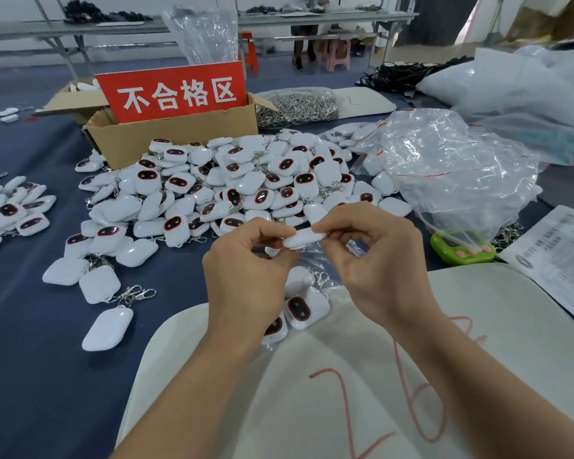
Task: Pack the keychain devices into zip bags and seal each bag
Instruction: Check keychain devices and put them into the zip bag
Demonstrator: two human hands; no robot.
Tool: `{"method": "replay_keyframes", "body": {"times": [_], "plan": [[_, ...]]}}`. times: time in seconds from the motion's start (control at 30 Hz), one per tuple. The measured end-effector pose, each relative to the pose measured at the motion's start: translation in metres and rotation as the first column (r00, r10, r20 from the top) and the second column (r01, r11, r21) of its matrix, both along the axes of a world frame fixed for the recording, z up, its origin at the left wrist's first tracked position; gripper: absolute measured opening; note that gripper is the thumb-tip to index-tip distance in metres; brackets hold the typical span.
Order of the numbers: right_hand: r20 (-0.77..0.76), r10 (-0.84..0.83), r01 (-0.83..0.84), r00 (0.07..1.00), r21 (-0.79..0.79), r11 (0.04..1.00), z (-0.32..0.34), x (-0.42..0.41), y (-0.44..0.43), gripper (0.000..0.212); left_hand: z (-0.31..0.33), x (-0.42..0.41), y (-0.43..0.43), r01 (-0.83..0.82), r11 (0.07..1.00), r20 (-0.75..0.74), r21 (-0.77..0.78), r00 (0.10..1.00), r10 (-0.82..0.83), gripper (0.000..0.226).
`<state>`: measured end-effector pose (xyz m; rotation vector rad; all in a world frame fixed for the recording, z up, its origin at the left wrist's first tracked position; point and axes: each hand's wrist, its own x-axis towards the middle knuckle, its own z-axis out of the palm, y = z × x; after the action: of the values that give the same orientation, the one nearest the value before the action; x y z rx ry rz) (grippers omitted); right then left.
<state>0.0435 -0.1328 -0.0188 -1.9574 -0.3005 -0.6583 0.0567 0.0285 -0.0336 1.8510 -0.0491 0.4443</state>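
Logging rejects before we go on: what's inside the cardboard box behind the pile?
A red sign stands upright in the cardboard box. Its front wall hides the sign's foot and anything else inside.

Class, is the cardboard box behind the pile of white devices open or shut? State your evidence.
Open. The cardboard box has its flaps spread outward, and a red sign stands up out of its top.

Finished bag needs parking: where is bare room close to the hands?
Free: blue cloth left of the left hand, around the lone device; white board right of the right hand. Crowded: device pile ahead, plastic bags at right.
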Motion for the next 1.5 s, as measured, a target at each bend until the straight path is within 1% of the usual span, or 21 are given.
{"method": "replay_keyframes", "body": {"times": [0.13, 0.2, 0.3, 0.4, 0.53, 0.6, 0.67, 0.73, 0.77, 0.8, 0.87, 0.93, 1.0, 1.03, 1.1, 1.2, 1.27, 1.3, 1.33, 1.4, 1.5], "plan": [[0.026, -0.015, 0.015, 1.000, -0.009, 1.000, 0.000, 0.001, -0.001, 0.027, 0.000, 0.001, -0.001, -0.003, 1.000, 0.014, -0.007, 1.000, 0.003, 0.037], [0.021, -0.032, 0.032, 0.999, -0.011, 0.999, 0.000, 0.001, -0.001, 0.027, 0.000, 0.001, -0.001, -0.001, 1.000, 0.013, 0.010, 1.000, 0.001, 0.033], [-0.057, -0.072, 0.074, 0.996, 0.029, 0.997, 0.001, 0.002, 0.000, 0.032, 0.003, -0.001, -0.002, 0.022, 0.998, 0.018, 0.050, 1.000, -0.023, 0.031], [-0.208, -0.048, 0.090, 0.977, 0.199, 0.976, 0.000, 0.007, 0.001, 0.033, 0.007, -0.008, -0.007, 0.041, 0.993, 0.067, 0.112, 0.997, -0.049, 0.043], [-0.300, 0.140, -0.004, 0.944, 0.415, 0.910, 0.002, 0.009, -0.001, 0.026, 0.004, -0.013, -0.008, 0.035, 0.957, 0.202, 0.287, 0.975, -0.096, 0.064], [-0.321, 0.209, -0.023, 0.924, 0.498, 0.867, 0.004, 0.010, -0.004, 0.017, 0.001, -0.011, -0.007, 0.040, 0.936, 0.284, 0.349, 0.948, -0.146, 0.059], [-0.317, 0.233, -0.026, 0.920, 0.543, 0.839, 0.005, 0.010, -0.007, 0.011, 0.000, -0.011, -0.008, 0.087, 0.948, 0.270, 0.307, 0.947, -0.174, 0.046], [-0.303, 0.232, -0.041, 0.924, 0.527, 0.849, 0.005, 0.010, -0.008, 0.015, 0.000, -0.010, -0.009, 0.104, 0.965, 0.216, 0.240, 0.964, -0.158, 0.029], [-0.300, 0.241, -0.054, 0.923, 0.518, 0.853, 0.005, 0.009, -0.008, 0.017, 0.000, -0.010, -0.009, 0.080, 0.967, 0.211, 0.240, 0.969, -0.132, 0.022], [-0.306, 0.264, -0.072, 0.915, 0.519, 0.852, 0.006, 0.008, -0.008, 0.019, 0.000, -0.009, -0.007, 0.044, 0.965, 0.221, 0.259, 0.970, -0.104, 0.020], [-0.326, 0.306, -0.111, 0.895, 0.502, 0.858, 0.007, 0.008, -0.007, 0.023, 0.000, -0.008, -0.003, -0.003, 0.958, 0.239, 0.287, 0.969, -0.069, 0.027], [-0.333, 0.315, -0.145, 0.889, 0.447, 0.883, 0.009, 0.007, -0.007, 0.013, 0.000, -0.008, -0.002, 0.016, 0.958, 0.225, 0.285, 0.971, -0.083, 0.031], [-0.337, 0.270, -0.123, 0.902, 0.399, 0.909, 0.006, 0.009, -0.007, 0.017, 0.001, -0.009, -0.004, 0.057, 0.958, 0.198, 0.282, 0.973, -0.116, 0.028], [-0.338, 0.229, -0.092, 0.913, 0.376, 0.922, 0.004, 0.010, -0.008, 0.019, 0.002, -0.010, -0.005, 0.069, 0.960, 0.190, 0.272, 0.974, -0.124, 0.025], [-0.334, 0.122, -0.004, 0.935, 0.333, 0.943, 0.003, 0.014, -0.012, 0.014, 0.002, -0.009, -0.007, 0.052, 0.968, 0.180, 0.246, 0.979, -0.099, 0.018], [-0.338, -0.119, 0.215, 0.934, 0.264, 0.940, -0.002, 0.024, -0.028, 0.014, 0.002, -0.005, -0.005, -0.031, 0.986, 0.158, 0.163, 0.987, 0.005, 0.028], [-0.350, -0.299, 0.356, 0.888, 0.110, 0.928, -0.005, 0.031, -0.042, 0.016, 0.002, 0.000, -0.001, -0.110, 0.991, 0.131, 0.077, 0.986, 0.099, 0.029], [-0.367, -0.348, 0.387, 0.863, 0.036, 0.921, -0.005, 0.033, -0.047, 0.016, 0.002, 0.003, 0.001, -0.144, 0.989, 0.105, 0.024, 0.985, 0.141, 0.028], [-0.394, -0.356, 0.385, 0.847, -0.006, 0.923, -0.006, 0.035, -0.049, 0.014, 0.002, 0.005, 0.003, -0.167, 0.985, 0.077, -0.032, 0.982, 0.169, 0.027], [-0.474, -0.291, 0.332, 0.831, 0.003, 0.943, -0.009, 0.035, -0.046, 0.012, 0.004, 0.010, 0.007, -0.188, 0.976, 0.042, -0.112, 0.980, 0.194, 0.027], [-0.563, -0.200, 0.252, 0.802, 0.014, 0.968, -0.011, 0.033, -0.040, 0.015, 0.006, 0.014, 0.014, -0.199, 0.969, 0.045, -0.146, 0.977, 0.207, 0.026]]}}
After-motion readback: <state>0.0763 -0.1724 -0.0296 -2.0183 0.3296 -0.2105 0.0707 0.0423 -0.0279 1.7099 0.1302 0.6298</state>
